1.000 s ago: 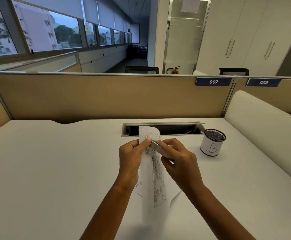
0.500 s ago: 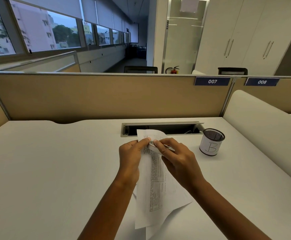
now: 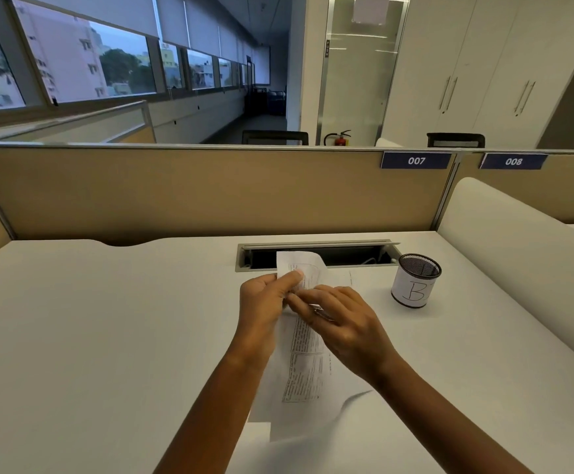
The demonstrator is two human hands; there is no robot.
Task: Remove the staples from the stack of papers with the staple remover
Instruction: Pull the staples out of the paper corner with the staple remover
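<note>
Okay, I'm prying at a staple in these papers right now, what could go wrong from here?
The left hand pinches only the top corner of the papers, lifted at that end, so prying may tear the corner. The staple remover in the right hand sits right against the left fingertips; a slip could jab them. A freed staple might drop into the open cable slot just behind.

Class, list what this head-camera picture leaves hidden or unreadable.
Head view.
Staples: covered by the left hand and right hand.
Staple remover: only a metal sliver shows inside the right hand.
Print on the papers: too blurred to read.
Contents of the mesh pen cup: hidden by its wall.
</note>
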